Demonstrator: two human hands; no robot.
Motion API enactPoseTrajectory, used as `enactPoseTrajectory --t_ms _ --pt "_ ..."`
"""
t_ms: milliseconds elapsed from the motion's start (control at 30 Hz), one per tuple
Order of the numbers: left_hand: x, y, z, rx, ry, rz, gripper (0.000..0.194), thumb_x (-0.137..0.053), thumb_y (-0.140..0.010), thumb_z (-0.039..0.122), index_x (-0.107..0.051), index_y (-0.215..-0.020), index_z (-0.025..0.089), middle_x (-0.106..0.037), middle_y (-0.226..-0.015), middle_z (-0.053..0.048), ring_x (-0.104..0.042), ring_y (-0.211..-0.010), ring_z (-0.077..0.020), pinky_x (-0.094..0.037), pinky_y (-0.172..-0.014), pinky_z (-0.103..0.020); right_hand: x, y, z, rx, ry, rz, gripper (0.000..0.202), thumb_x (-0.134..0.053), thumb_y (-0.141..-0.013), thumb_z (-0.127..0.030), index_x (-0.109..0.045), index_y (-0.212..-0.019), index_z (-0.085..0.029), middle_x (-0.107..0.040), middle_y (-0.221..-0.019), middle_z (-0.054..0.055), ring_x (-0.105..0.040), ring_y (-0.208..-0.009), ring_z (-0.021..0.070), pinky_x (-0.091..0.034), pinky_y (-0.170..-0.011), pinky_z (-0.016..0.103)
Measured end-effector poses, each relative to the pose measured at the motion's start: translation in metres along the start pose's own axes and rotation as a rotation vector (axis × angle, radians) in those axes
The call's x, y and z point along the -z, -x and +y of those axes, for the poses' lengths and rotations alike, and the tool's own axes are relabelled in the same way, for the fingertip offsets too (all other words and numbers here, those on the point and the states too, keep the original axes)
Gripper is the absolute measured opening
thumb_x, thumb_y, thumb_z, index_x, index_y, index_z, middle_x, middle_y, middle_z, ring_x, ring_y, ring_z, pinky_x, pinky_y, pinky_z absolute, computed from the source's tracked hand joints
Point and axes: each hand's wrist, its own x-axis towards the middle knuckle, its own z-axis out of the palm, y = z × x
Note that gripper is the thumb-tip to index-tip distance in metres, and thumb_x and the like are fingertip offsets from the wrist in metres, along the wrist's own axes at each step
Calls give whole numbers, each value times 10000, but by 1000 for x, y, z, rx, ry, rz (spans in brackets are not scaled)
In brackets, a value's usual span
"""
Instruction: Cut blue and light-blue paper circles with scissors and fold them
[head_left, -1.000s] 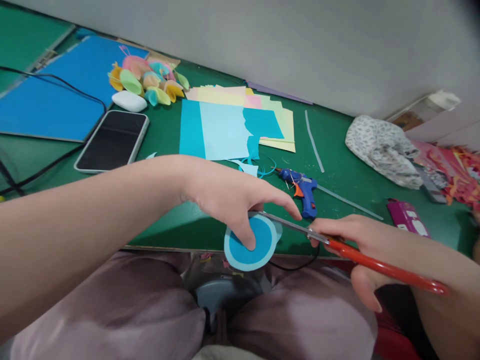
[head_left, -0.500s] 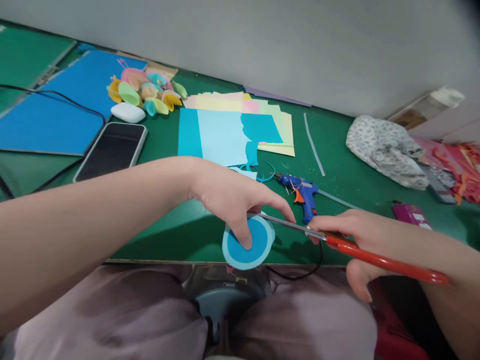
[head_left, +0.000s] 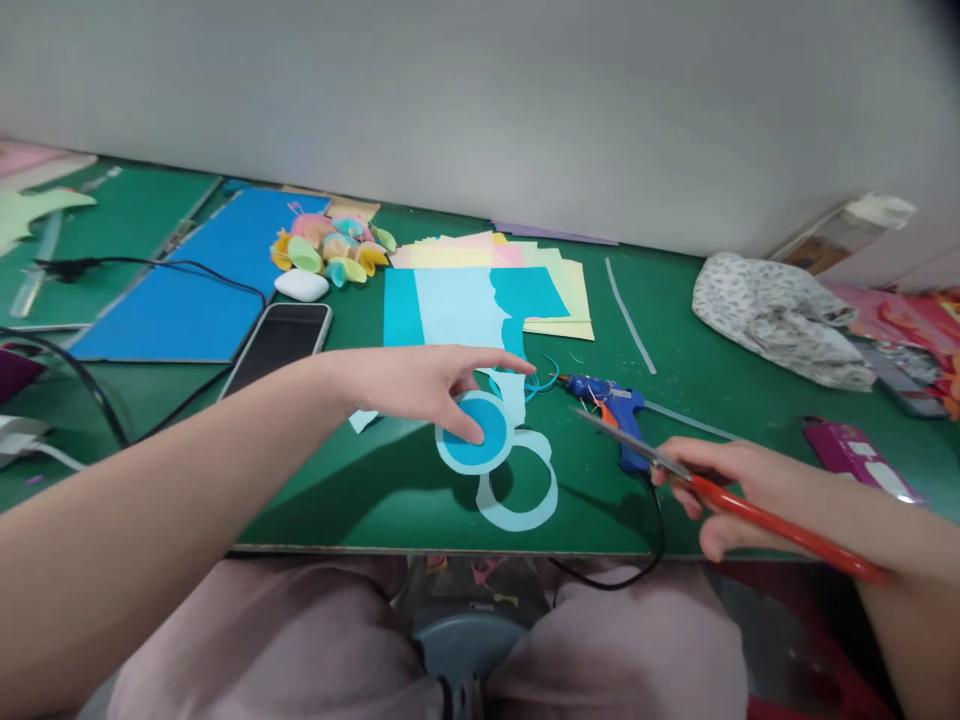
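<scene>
My left hand (head_left: 427,385) pinches a round paper piece, a dark blue disc on a larger pale blue circle (head_left: 475,432). The thumb lies on its face; the fingers behind are partly hidden. Just below and to the right of it, a curled pale blue paper offcut (head_left: 555,490) rests on the green table. My right hand (head_left: 720,490) holds red-handled scissors (head_left: 772,520), their blades pointing left and apart from the paper circle. Behind the blades lies a blue hot glue gun (head_left: 626,420) with an orange trigger.
Blue and pale paper sheets (head_left: 457,305) lie beyond my left hand. Left of them are a phone (head_left: 281,340), a white oval object (head_left: 301,286), colourful paper petals (head_left: 330,240) and a blue board (head_left: 180,300). To the right sit a patterned cloth (head_left: 765,315) and a purple packet (head_left: 855,460).
The scissors have come away from the paper circle, moving right. A pale strip has separated from the circle's edge and lies on the table. The view has tilted up.
</scene>
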Motion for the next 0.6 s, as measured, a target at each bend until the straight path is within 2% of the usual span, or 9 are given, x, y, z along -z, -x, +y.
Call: enactPoseTrajectory --t_ms 67,133,200,267,333,433,533,600 --pt "-4 7 3 -8 -4 73 778 -656 -754 422 -320 -1450 323 -292 -620 60 -343 -547 -131 -286 -473 -231 -12 -6 -9 3 -235 102 343 -727 -776 -400 -546 -1012 -230 -605 -808 -9 -561 -668 146 -460 -621 261" --pt "-9 10 8 -40 -10 116 774 -647 -766 418 -304 -1453 324 -289 -629 62 -347 -558 -129 -295 -490 -228 -27 -19 -24 127 -473 343 342 -717 -785 -381 -480 -996 -254 -587 -791 -28 -559 -649 138 -460 -597 263" --pt "-15 12 14 -61 -14 128 774 -636 -778 397 -281 -1461 316 -302 -635 63 -356 -567 -129 -307 -503 -227 -39 -36 -44 252 -602 471 342 -717 -786 -316 -449 -993 -267 -598 -808 -34 -566 -634 132 -481 -621 287" --pt "-20 13 20 -73 -28 143 784 -634 -782 395 -264 -1468 307 -323 -646 62 -359 -568 -123 -311 -504 -224 -49 -52 -64 349 -655 515 323 -709 -783 -272 -448 -973 -271 -606 -805 -32 -576 -647 138 -483 -609 292" --pt "-23 15 24 -98 -53 194 792 -641 -779 414 -267 -1467 301 -360 -672 56 -364 -570 -113 -312 -502 -218 -54 -63 -80 422 -690 478 299 -705 -766 -234 -473 -950 -271 -573 -778 -42 -569 -660 139 -479 -611 292" --pt "-25 20 27 -142 -65 278 809 -647 -778 407 -252 -1474 290 -404 -680 52 -372 -570 -107 -313 -504 -218 -60 -71 -92 451 -688 487 286 -683 -749 -178 -490 -938 -272 -514 -744 -63 -526 -639 120 -442 -589 271" --pt "-27 23 28 -139 -5 370 797 -644 -789 365 -255 -1481 298 -373 -623 71 -352 -544 -107 -309 -501 -226 -62 -78 -95 433 -768 619 292 -680 -726 -176 -474 -910 -269 -509 -730 -71 -517 -627 112 -446 -595 269" --pt "-31 21 24 -124 81 529 716 -650 -787 354 -359 -1438 295 -380 -606 74 -389 -549 -112 -347 -524 -233 -63 -83 -93 422 -834 721 304 -686 -714 -204 -451 -897 -271 -510 -743 -69 -533 -635 115 -466 -613 276"
